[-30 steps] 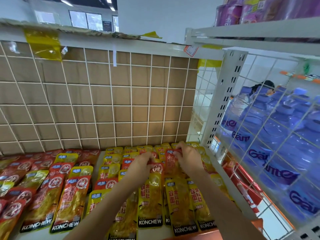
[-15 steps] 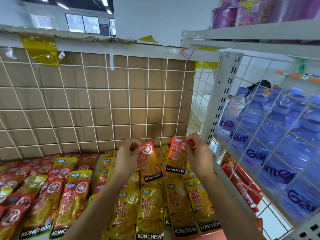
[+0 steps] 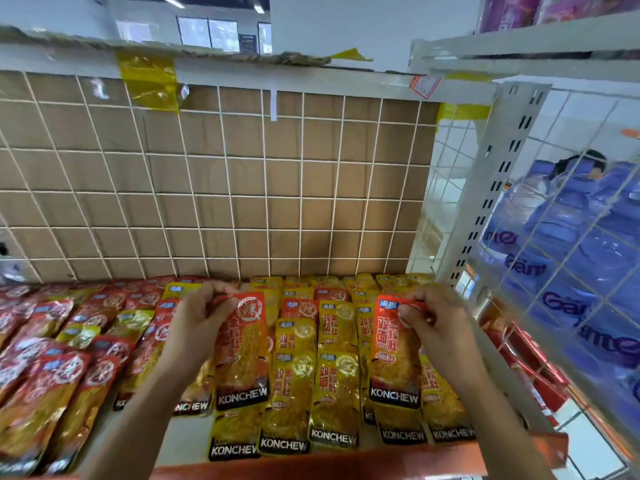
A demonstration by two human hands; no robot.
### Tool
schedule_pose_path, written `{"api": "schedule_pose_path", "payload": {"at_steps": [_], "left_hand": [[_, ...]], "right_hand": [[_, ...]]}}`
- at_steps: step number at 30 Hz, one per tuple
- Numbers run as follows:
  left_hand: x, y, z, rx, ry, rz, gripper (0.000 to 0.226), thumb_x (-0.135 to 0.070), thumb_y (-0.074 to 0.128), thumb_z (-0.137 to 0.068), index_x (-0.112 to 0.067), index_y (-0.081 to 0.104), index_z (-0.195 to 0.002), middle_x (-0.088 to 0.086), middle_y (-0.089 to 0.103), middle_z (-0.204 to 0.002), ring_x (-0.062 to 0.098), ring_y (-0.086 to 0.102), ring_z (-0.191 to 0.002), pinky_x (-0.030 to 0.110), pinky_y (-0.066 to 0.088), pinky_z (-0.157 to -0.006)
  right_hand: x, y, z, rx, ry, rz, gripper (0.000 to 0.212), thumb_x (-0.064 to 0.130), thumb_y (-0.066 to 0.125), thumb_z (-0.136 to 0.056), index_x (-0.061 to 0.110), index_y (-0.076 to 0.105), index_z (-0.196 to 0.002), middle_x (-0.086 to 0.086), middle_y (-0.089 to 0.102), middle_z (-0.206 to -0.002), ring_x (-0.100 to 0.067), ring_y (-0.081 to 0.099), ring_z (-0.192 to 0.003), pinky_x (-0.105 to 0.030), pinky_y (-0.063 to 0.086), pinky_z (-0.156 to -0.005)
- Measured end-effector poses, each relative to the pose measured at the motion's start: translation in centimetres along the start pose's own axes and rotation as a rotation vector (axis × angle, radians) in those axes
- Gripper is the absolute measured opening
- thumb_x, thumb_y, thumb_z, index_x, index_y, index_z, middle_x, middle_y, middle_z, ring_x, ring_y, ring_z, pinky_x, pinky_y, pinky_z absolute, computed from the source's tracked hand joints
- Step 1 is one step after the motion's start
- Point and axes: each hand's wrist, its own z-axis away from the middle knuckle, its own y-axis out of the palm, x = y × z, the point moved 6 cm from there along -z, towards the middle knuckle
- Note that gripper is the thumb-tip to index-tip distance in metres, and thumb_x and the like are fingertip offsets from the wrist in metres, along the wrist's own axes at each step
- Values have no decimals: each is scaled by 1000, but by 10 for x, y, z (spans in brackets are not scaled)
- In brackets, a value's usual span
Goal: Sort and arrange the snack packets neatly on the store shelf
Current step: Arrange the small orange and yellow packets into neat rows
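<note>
We see the left hand [image 3: 197, 327] pinching the top edge of the first red packet [image 3: 242, 355]. Its fingers [image 3: 216, 293] are curled and clamped on the seal, so the packet hangs upright, lifted above the shelf [image 3: 311, 464]. The right hand [image 3: 436, 327] does the same with the second red packet [image 3: 394, 362]. Its fingers [image 3: 414, 308] are pressed together on the top right corner, and the packet hangs with its black KONCHEW band lowest.

The two held packets are well apart. Between and beneath them lie the yellow packets [image 3: 334, 393], face up in overlapping columns on the right part of the shelf. To the left of the left forearm lie the red packets [image 3: 52, 379] in looser, slanted rows, with a few yellow ones mixed among them.

Behind everything stands a white wire grid [image 3: 242, 192] backed by brown cardboard, with a strip of yellow tape [image 3: 149, 81] near its top. On the right, past a white slotted post [image 3: 485, 188], a wire mesh side panel fronts what look like shrink-wrapped blue water bottles [image 3: 571, 271], though that area is blurred.
</note>
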Motion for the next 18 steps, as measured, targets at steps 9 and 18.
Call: {"api": "schedule_pose_path", "payload": {"at_steps": [9, 18], "left_hand": [[18, -117, 53, -247, -102, 54, 13, 6, 50, -89, -3, 58, -85, -6, 65, -63, 4, 57, -58, 14, 47, -52], [38, -220, 84, -426, -174, -14, 29, 8, 52, -86, -17, 64, -78, -7, 66, -66, 4, 56, -62, 17, 47, -60]], "right_hand": [[11, 64, 26, 170, 106, -86, 15, 13, 66, -84, 26, 60, -77, 9, 65, -68, 1, 59, -69, -10, 41, -60], [64, 145, 26, 318, 120, -277, 14, 9, 64, -83, 22, 61, -77, 0, 65, -67, 0, 62, -64, -11, 46, -61]]}}
